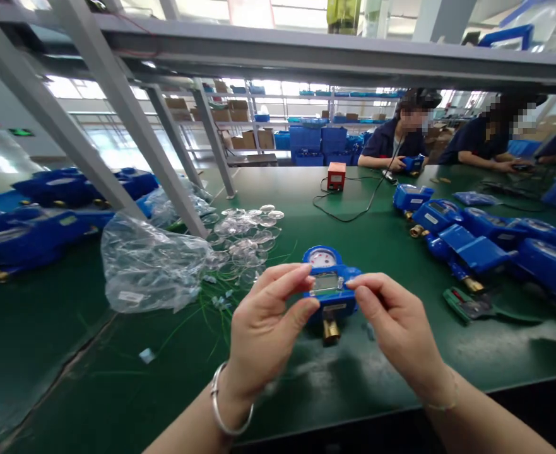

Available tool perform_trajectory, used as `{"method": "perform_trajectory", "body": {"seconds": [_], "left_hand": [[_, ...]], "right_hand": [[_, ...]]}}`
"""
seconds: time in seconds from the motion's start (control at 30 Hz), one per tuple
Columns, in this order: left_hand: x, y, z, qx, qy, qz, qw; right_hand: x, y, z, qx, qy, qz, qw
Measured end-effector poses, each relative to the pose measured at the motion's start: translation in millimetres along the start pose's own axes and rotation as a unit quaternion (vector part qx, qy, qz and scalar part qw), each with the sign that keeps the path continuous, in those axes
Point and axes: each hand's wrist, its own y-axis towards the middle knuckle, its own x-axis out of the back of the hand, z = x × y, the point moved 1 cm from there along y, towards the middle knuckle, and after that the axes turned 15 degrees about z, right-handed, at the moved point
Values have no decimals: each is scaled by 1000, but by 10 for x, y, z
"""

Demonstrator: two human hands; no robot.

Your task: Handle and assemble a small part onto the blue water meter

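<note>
A blue water meter (325, 304) with a round dial, a small grey display and a brass threaded end lies on the green table in front of me. My left hand (271, 315) grips its left side, thumb low and fingers along the display's edge. At the display's right side, my right hand (394, 325) has thumb and index finger pinched together against the housing. Whatever sits between those fingertips is too small to make out. Left of the meter are several clear round discs (247, 243) and thin green seal wires (211, 315) with pale tags.
A clear plastic bag (149, 265) lies left, near more blue meters (60, 189). Several blue meters (476, 230) and green-handled pliers (476, 306) lie right. A red box (337, 176) with a cable stands behind. Co-workers (396, 135) sit across the table; a metal shelf frame (130, 120) rises at left.
</note>
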Motion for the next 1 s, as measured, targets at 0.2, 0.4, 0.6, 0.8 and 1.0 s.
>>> {"method": "perform_trajectory", "body": {"seconds": [0.2,0.4,0.6,0.8,1.0], "left_hand": [[52,-504,462,230,188,68,953],[-521,-529,189,363,-198,131,901],[-1301,-280,248,446,-530,-50,719],[-1482,-164,403,401,-564,-89,717],[-1521,-178,453,381,-561,-66,732]], "right_hand": [[568,-563,-301,-28,-220,-81,972],[730,-613,-466,25,-391,-156,907],[695,-547,-596,51,-448,-125,884],[642,-535,-623,78,-480,-89,869],[653,-498,-592,93,-509,-55,854]]}}
